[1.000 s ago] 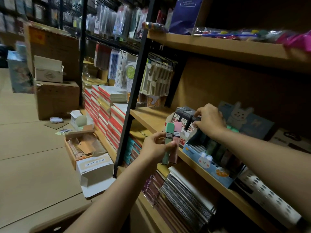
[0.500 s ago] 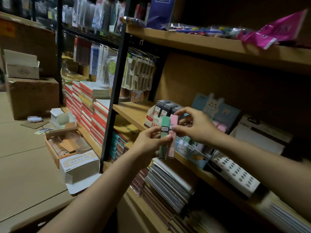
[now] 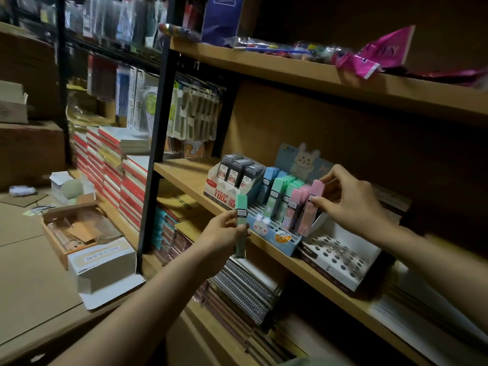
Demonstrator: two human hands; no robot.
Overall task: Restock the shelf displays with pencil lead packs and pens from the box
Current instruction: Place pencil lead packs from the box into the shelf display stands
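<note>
Green lead pack (image 3: 241,225): slim, upright, held in front of the shelf edge. Pink lead pack (image 3: 313,204): upright, pinched at its top, standing in the blue rabbit display tray (image 3: 280,237) at the right end of rows of blue, green and pink packs. Tray rests on the wooden shelf (image 3: 311,269).

The room is dim. Wooden shelves (image 3: 317,75) with black metal posts (image 3: 161,122) fill the right side. The floor (image 3: 29,273) at the lower left is brown. Big cardboard boxes (image 3: 29,151) sit at the far left.
</note>
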